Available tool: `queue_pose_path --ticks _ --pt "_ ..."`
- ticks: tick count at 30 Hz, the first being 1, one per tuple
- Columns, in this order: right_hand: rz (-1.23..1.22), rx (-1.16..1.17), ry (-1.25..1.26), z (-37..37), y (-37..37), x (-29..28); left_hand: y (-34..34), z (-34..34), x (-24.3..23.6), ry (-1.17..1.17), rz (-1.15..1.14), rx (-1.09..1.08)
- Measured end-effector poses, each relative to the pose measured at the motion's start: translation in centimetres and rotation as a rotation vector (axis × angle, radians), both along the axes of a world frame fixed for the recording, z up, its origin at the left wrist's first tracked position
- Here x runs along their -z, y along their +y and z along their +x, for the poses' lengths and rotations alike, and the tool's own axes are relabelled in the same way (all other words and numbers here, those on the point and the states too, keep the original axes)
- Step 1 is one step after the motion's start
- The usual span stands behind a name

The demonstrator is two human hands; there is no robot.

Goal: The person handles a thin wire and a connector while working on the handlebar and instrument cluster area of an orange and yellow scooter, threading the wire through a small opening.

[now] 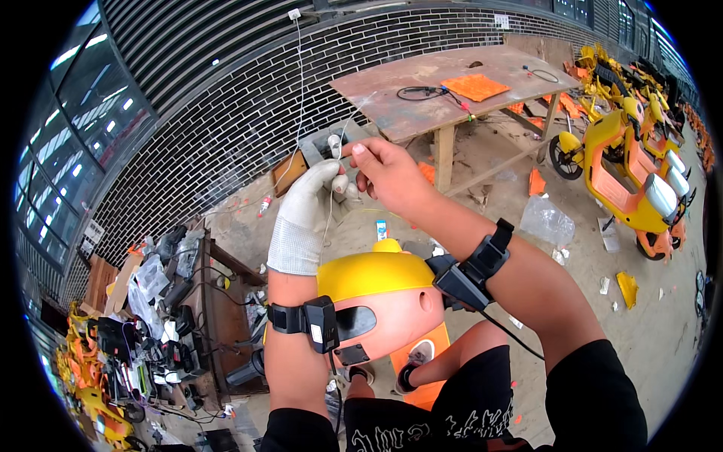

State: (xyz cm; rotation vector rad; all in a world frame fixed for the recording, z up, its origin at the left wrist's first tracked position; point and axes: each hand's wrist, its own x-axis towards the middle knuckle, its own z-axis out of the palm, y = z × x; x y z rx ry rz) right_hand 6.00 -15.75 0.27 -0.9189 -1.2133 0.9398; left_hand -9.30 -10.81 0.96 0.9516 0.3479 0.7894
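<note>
My left hand [305, 188], in a white knitted glove, is raised in front of me with its fingers bent around a thin pale cord [328, 218]. The cord hangs below the glove toward a scooter [376, 275] with a yellow top and pinkish-orange front panel. Bare and bent at the knuckles, my right hand [392, 175] meets the gloved fingertips; its thumb and index finger are closed, and what lies between them is too small to make out. Both wrists wear black strapped devices. The scooter stands below my forearms, partly hidden by them.
A wooden table [407, 83] ahead bears an orange sheet [474, 87] and a black cable [422, 93]. Yellow scooters [625, 173] stand at right. At left, a cluttered bench [230, 324] holds parts and plastic bags. Clear plastic [547, 220] and scraps litter the floor.
</note>
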Motion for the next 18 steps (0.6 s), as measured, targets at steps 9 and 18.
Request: queue_pose_path --ticks 9,18 --pt "0.08 -0.139 0.081 0.1 -0.7 -0.2 -0.5 0.3 -0.2 -0.034 -0.02 0.108" --pt "-0.005 0.119 -0.122 0.4 0.2 0.6 -1.2 0.9 0.0 0.527 0.57 -0.418"
